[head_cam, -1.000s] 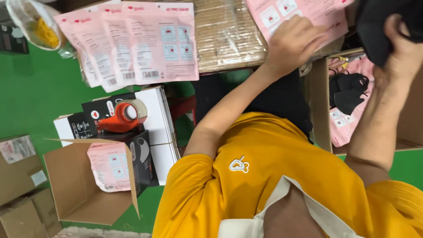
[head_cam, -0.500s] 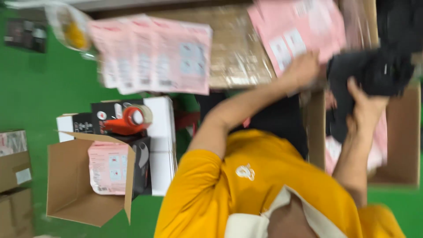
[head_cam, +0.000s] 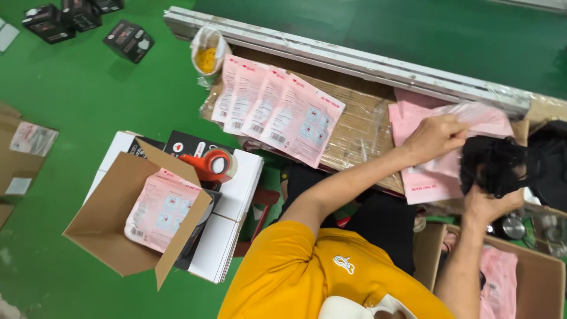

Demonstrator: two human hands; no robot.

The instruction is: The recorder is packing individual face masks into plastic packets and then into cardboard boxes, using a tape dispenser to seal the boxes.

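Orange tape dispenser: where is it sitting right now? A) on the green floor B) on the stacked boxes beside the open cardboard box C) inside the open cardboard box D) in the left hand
B: the orange tape dispenser rests on the stacked boxes, just beside the open cardboard box.

Both hands (head_cam: 434, 137) (head_cam: 487, 204) outstretched, gripping.

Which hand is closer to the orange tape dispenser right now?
Left. The left hand rests on the pink pouches, well right of the orange tape dispenser. The right hand grips the black fabric bundle, farther away.
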